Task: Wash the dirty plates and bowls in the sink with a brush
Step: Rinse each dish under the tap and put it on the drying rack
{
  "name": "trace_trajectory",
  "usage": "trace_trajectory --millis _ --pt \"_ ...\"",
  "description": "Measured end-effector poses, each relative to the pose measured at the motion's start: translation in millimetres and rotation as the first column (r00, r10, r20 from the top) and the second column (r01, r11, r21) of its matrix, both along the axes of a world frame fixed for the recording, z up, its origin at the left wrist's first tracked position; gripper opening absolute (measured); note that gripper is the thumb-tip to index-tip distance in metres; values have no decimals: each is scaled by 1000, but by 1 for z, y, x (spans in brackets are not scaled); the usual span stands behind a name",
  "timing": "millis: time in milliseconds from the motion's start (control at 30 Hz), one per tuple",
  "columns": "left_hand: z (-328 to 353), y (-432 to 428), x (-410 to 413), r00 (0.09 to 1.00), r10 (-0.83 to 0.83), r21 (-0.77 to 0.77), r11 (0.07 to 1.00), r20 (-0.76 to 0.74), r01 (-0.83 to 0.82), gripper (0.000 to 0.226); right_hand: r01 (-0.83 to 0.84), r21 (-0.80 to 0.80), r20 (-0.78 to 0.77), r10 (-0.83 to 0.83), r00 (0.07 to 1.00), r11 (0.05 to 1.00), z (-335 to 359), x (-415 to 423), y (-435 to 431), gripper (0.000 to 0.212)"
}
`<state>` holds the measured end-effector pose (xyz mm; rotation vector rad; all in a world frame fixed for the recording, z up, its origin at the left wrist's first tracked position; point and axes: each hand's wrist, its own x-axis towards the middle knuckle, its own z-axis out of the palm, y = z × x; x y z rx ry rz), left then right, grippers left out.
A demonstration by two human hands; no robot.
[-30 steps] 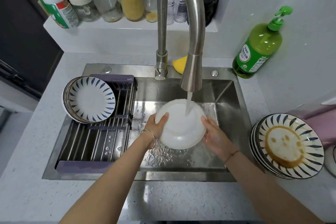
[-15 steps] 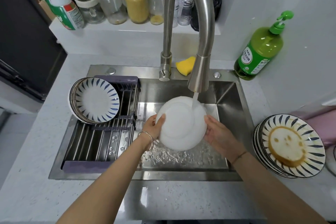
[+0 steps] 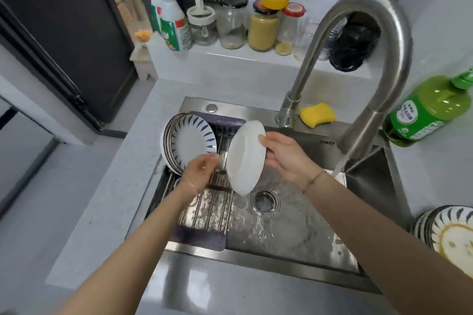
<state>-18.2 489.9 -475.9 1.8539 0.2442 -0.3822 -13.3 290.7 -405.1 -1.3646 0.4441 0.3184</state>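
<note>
Grip now one-handed: right hand on bowl.

My right hand holds the white bowl on edge over the sink; my left hand is loose beside it.

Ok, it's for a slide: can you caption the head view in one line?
Right hand holds a white plate on edge above the sink, tap running.

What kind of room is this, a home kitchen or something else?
Most likely a home kitchen: a steel sink with a running faucet, blue-patterned plates standing in a rack at its left side, and food jars on the ledge behind.
</note>
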Motion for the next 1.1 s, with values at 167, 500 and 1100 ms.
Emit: trace_trajectory --millis 167,500,1100 --pt "15 66 18 934 39 213 969 354 -121 58 20 -122 -75 -29 997 992 -10 47 64 20" --pt "-15 114 37 976 -197 433 890 92 139 138 81 -212 -113 -107 988 974 -38 96 158 25" --pt "-42 104 45 965 -88 337 941 247 -1 107 -65 17 -176 67 982 998 -50 103 181 21"
